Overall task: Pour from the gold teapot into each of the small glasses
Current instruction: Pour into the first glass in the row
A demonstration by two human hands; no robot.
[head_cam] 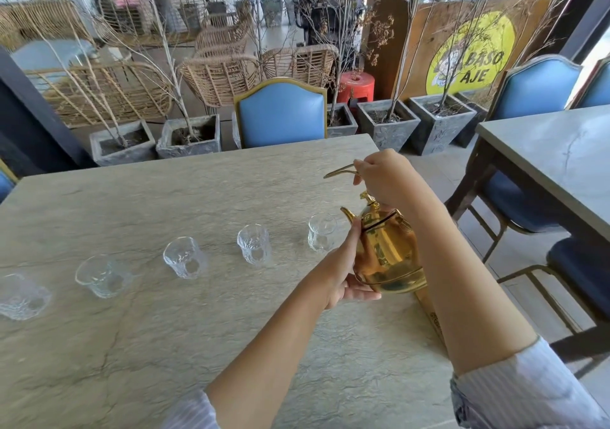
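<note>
A shiny gold teapot (pixel 389 250) hangs above the right side of the stone table (pixel 165 346), its spout pointing left toward the rightmost glass (pixel 321 232). My right hand (pixel 386 177) grips the thin wire handle above the lid. My left hand (pixel 346 267) cups the pot's body and underside. Several small clear glasses stand in a row running leftward: one (pixel 254 244) in the middle, another (pixel 185 257), another (pixel 103 275), and one (pixel 23 296) at the left edge. All glasses look empty.
A blue padded chair (pixel 282 113) stands at the table's far side. A second table (pixel 554 154) with blue chairs is to the right. Stone planters with bare branches (pixel 188 136) and wicker chairs (pixel 218 78) line the background.
</note>
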